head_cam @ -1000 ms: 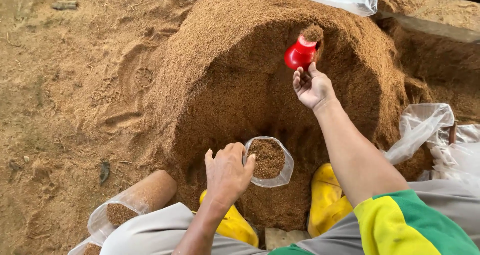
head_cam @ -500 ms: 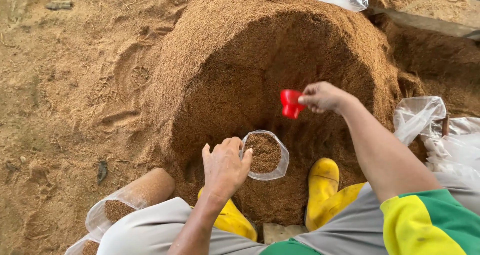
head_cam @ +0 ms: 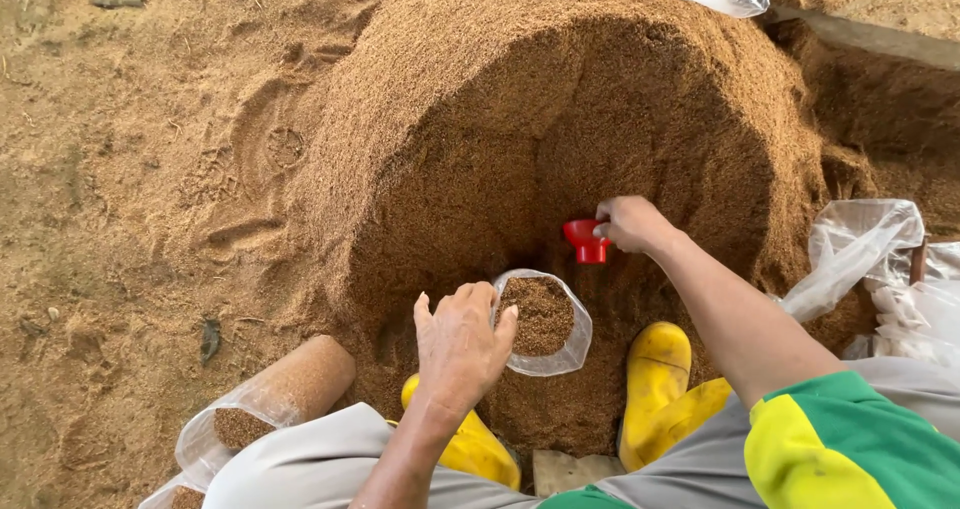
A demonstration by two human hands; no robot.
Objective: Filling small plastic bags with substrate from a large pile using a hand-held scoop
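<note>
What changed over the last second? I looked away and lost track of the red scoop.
The right hand brought the red scoop down from high on the sawdust pile, where it was heaped full, to just above the clear bag; it now looks tipped, its load out of sight. The left hand stayed on the bag's rim, and the filled bag lying at the left did not move.

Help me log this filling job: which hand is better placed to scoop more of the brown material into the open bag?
Probably the right hand: it grips the red scoop against the brown pile, just above the clear bag. The left hand is occupied holding the bag's rim.
</note>
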